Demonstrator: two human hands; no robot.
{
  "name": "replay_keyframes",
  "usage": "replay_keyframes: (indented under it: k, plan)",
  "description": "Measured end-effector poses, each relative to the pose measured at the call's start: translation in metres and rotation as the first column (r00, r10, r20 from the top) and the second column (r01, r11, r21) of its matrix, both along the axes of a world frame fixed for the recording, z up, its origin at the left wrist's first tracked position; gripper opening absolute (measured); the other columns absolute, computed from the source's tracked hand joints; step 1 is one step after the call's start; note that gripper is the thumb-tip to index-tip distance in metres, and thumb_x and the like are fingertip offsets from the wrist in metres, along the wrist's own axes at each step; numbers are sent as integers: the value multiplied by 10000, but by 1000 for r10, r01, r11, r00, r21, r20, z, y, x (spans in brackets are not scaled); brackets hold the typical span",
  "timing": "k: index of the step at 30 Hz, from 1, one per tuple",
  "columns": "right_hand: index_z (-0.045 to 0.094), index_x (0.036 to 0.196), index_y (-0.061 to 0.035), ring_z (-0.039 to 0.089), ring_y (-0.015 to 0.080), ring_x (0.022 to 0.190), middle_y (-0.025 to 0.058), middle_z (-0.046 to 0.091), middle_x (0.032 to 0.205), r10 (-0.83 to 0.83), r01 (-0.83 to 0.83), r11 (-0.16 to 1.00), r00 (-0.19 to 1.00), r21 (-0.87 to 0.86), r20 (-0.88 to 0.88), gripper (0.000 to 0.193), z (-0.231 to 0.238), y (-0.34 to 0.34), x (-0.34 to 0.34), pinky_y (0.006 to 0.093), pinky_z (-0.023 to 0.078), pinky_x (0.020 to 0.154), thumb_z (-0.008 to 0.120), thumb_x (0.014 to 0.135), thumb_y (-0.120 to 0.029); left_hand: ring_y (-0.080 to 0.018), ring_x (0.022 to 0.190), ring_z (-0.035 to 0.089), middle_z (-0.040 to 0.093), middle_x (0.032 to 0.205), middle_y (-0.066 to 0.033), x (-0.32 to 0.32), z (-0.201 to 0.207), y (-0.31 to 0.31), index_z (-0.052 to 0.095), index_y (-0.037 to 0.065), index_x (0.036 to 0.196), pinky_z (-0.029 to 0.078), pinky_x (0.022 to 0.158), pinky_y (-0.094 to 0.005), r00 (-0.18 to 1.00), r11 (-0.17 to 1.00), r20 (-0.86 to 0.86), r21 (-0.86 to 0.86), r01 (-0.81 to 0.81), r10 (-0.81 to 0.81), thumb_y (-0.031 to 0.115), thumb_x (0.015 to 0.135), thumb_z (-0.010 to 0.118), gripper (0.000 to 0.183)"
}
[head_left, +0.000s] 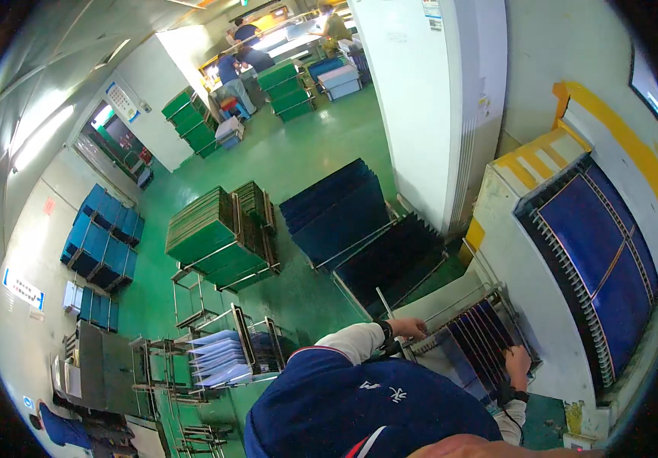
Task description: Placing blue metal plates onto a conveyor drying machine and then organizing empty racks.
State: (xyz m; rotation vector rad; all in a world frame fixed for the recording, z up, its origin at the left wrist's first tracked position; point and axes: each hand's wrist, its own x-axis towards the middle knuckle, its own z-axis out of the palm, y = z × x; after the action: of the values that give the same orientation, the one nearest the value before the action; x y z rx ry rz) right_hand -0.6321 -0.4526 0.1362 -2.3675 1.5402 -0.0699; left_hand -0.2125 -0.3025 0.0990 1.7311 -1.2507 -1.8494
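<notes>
Dark thin panels stand in a row in a metal rack at the lower right, before the machine. My right hand is at the right side of these panels, fingers bent in against a panel's edge. My left hand is closed at the rack's left end, beside a coiled metal bar. Its fingertips are too small to show what they hold. Both wrists wear dark bands. Right of the rack, a large dark blue panel lies on the sloping face of a white machine, beside a row of small rollers.
Racks of dark panels and green boards stand on the green floor ahead. A wire rack with pale sheets is at my left. A white pillar rises ahead. Several people work at a lit bench far off.
</notes>
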Motion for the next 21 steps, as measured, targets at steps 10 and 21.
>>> replay_keyframes:
  k: [10,21]
  plan:
    - [631,761,-41,593,371,896,171,627,895,4,1,995,999,-98,45,214,4,4,6,508,453,749,631,781,-254,-173,971,581,618,1092,-32,3,-1,-3,588,106,1188,529,687,-338,1000,999,-6,31,4,-4,368,770,729,513]
    - [658,757,-62,599,346,808,135,617,853,-13,22,988,998,-155,57,187,14,9,15,482,456,717,646,758,-249,-180,892,621,659,1008,-51,2,-14,-2,597,87,1174,537,676,-333,999,999,-16,26,-46,46,381,766,729,520]
